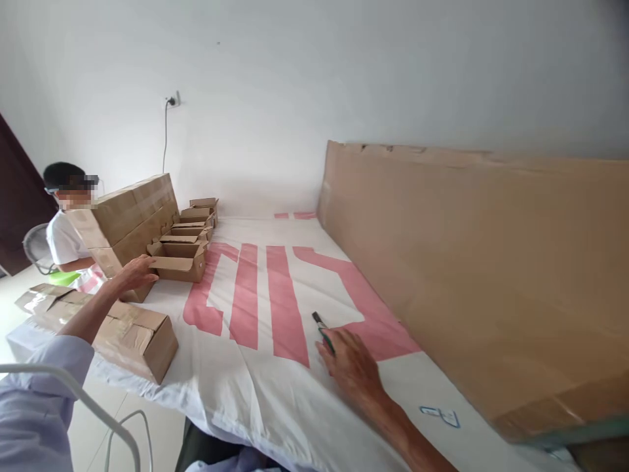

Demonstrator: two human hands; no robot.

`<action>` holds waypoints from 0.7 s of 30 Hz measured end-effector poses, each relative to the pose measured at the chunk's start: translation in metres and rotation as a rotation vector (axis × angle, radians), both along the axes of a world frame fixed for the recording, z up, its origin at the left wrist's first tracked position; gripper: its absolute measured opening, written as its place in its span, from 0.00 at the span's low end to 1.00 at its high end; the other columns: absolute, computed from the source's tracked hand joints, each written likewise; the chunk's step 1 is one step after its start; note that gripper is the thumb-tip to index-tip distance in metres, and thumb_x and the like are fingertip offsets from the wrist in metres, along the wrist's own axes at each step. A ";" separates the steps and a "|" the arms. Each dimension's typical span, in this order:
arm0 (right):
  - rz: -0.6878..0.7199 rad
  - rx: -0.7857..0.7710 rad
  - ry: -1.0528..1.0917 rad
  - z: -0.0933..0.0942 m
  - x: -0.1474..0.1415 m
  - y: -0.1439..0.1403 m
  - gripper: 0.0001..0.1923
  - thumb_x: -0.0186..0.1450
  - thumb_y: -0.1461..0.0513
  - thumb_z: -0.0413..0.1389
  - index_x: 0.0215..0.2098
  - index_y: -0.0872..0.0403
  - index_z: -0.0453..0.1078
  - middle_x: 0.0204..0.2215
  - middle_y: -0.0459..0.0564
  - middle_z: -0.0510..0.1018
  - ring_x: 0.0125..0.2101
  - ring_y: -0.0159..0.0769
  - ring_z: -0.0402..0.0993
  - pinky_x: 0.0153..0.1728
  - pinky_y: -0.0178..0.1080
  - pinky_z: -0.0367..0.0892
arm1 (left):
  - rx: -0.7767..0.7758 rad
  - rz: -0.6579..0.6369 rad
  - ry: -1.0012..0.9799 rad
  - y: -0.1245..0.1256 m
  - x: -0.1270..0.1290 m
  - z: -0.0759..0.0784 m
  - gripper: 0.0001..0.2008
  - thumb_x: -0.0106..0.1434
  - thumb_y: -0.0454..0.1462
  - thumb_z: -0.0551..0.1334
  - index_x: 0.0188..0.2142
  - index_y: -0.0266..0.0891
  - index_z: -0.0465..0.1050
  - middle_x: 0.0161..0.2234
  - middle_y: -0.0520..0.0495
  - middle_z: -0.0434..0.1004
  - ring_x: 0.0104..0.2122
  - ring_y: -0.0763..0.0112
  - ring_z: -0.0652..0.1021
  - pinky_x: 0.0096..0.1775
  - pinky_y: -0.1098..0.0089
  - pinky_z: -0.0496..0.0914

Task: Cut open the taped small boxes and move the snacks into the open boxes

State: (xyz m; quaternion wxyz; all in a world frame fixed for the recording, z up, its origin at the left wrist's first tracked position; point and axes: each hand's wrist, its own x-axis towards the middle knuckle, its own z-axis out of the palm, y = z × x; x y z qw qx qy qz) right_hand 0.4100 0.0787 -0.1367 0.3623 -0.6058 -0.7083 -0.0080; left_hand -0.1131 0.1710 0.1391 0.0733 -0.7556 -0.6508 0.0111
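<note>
Head view: left hand (132,272) rests open-fingered on the nearest small open carton (179,260), steadying it, while right hand (351,364), nearer than that carton, loosely closes over a pen (322,330).

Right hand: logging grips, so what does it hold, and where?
The right hand holds a pen by its lower end; the tip sticks out.

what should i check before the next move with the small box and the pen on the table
1. Left hand touching the small open box: ok.
2. Box flaps open: ok.
3. Right hand on the pen: ok, firm grip cannot tell.
4. Pen capped: cannot tell.
5. Table cover bare between the hands: ok.
6. Other person away from both hands: ok.
</note>
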 end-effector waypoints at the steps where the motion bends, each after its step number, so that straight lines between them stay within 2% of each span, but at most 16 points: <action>1: -0.038 -0.013 -0.025 -0.006 0.008 -0.001 0.13 0.71 0.57 0.51 0.44 0.51 0.75 0.39 0.60 0.80 0.43 0.54 0.75 0.46 0.52 0.71 | 0.001 -0.001 -0.016 -0.013 -0.005 0.001 0.24 0.67 0.45 0.62 0.61 0.41 0.73 0.62 0.40 0.77 0.61 0.52 0.77 0.63 0.61 0.68; 6: -0.122 -0.055 -0.095 -0.028 0.027 -0.009 0.15 0.71 0.54 0.50 0.46 0.52 0.75 0.39 0.60 0.80 0.41 0.55 0.75 0.42 0.50 0.70 | 0.079 0.017 -0.180 -0.083 -0.034 -0.005 0.26 0.70 0.49 0.57 0.61 0.41 0.73 0.61 0.39 0.78 0.60 0.51 0.77 0.62 0.56 0.69; 11: -0.154 -0.027 -0.141 -0.035 0.024 -0.015 0.16 0.73 0.54 0.50 0.47 0.54 0.75 0.37 0.59 0.80 0.40 0.54 0.76 0.39 0.47 0.68 | 0.112 0.191 -0.173 -0.140 -0.052 -0.033 0.22 0.69 0.50 0.55 0.51 0.41 0.79 0.54 0.34 0.81 0.55 0.43 0.79 0.57 0.49 0.72; 16: -0.172 0.062 -0.172 -0.043 0.022 -0.013 0.16 0.72 0.56 0.49 0.47 0.54 0.74 0.36 0.59 0.80 0.40 0.54 0.76 0.39 0.47 0.67 | 0.085 0.361 -0.131 -0.165 -0.040 -0.064 0.20 0.72 0.49 0.52 0.50 0.42 0.77 0.56 0.34 0.78 0.56 0.43 0.78 0.56 0.46 0.71; 21: -0.173 0.097 -0.172 -0.049 0.023 -0.011 0.16 0.71 0.56 0.49 0.47 0.55 0.75 0.35 0.59 0.80 0.38 0.53 0.75 0.38 0.48 0.66 | 0.170 0.438 -0.137 -0.169 -0.025 -0.082 0.23 0.74 0.45 0.49 0.59 0.39 0.73 0.64 0.30 0.71 0.63 0.40 0.72 0.60 0.39 0.67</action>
